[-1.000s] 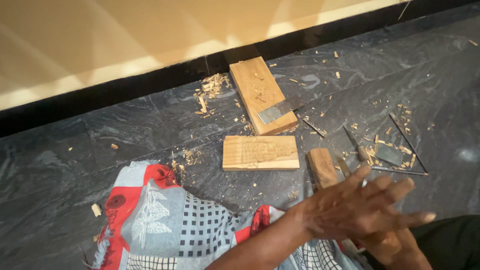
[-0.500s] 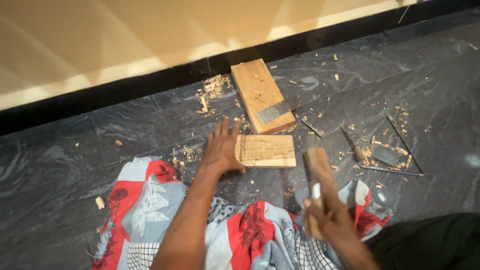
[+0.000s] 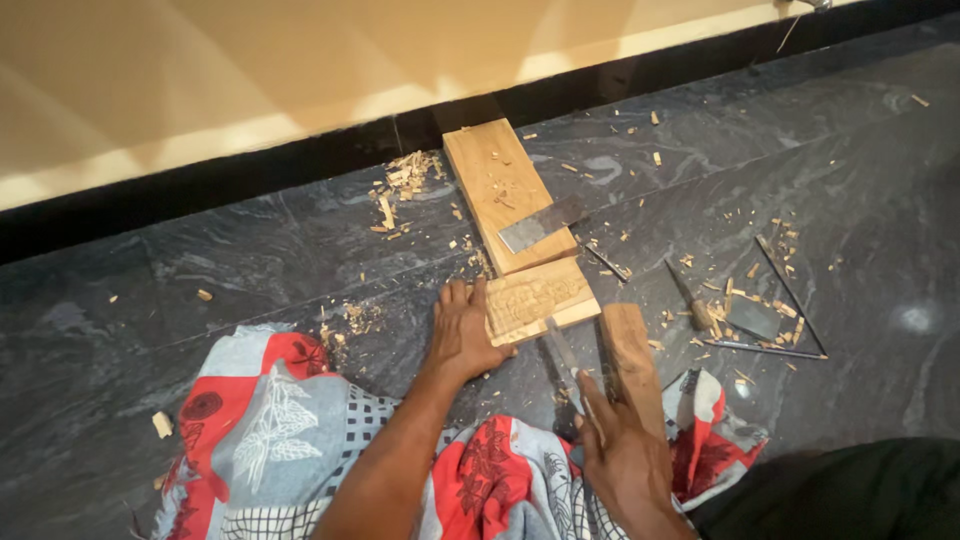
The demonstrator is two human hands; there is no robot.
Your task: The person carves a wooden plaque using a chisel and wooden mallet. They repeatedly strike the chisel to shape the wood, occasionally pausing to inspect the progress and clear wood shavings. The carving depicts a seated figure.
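Observation:
A small carved wooden block [image 3: 540, 298] lies tilted on the dark stone floor [image 3: 200, 280]. My left hand [image 3: 465, 335] presses flat against its left edge, fingers pointing away from me. My right hand [image 3: 625, 460] is closed around a metal chisel [image 3: 563, 357] whose blade points toward the near edge of the carved block. A brown wooden block [image 3: 630, 355] lies right beside the chisel, its near end under my right hand; I cannot tell whether the hand also grips it.
A longer plank [image 3: 500, 190] lies beyond the carved block with a flat metal blade [image 3: 540, 225] on it. Several thin metal tools [image 3: 760, 325] and wood chips [image 3: 400, 185] are scattered around. A red, grey and checked cloth [image 3: 280, 430] covers my lap. A black skirting [image 3: 250, 175] runs along the wall.
The carved block has turned to a slant. My left hand stays at the block's left edge. My right hand has brought the chisel down, pointing at the block.

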